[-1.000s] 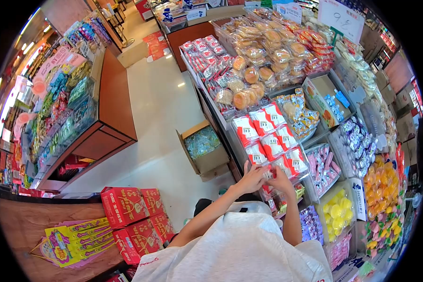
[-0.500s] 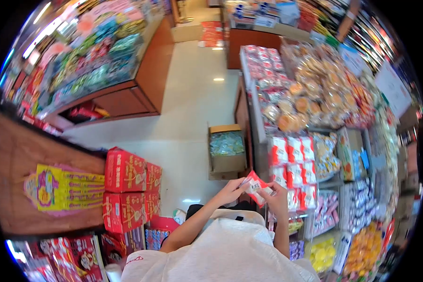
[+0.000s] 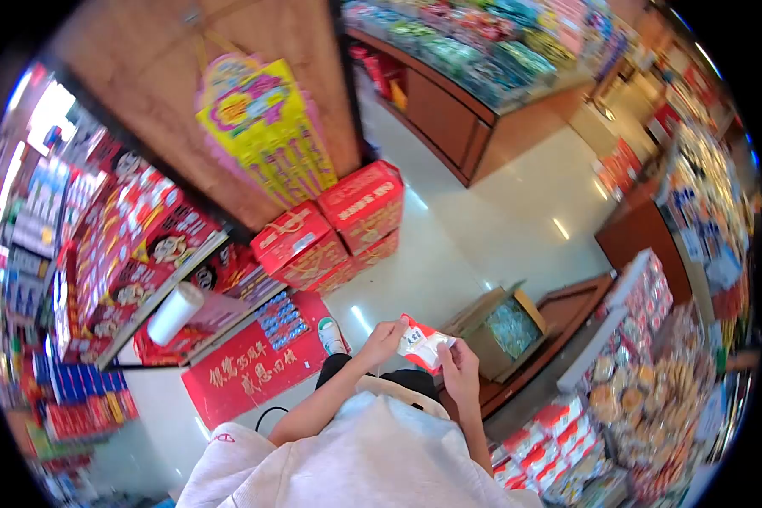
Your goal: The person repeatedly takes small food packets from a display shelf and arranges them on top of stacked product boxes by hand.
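Observation:
A small red and white snack packet (image 3: 422, 345) with dark printing is held up in front of my body, between both hands. My left hand (image 3: 384, 342) pinches its left edge. At its right edge, my right hand (image 3: 461, 372) grips it with thumb and fingers. Similar red and white packets (image 3: 543, 440) lie in rows on the display at the lower right. Just beyond my right hand is an open cardboard box (image 3: 474, 326) holding green-blue wrapped goods (image 3: 513, 328).
Stacked red gift boxes (image 3: 330, 227) stand by a wooden panel (image 3: 135, 76) with a yellow sign (image 3: 267, 127). A red mat (image 3: 241, 372) with gold writing and small cans (image 3: 284, 322) lies left of my foot. Candy counters (image 3: 449, 110) border the tiled aisle (image 3: 449, 229).
My view has swung left, so the shelves with red boxes and the mat now show. The packet stays in both hands, and the snack display has shifted to the lower right.

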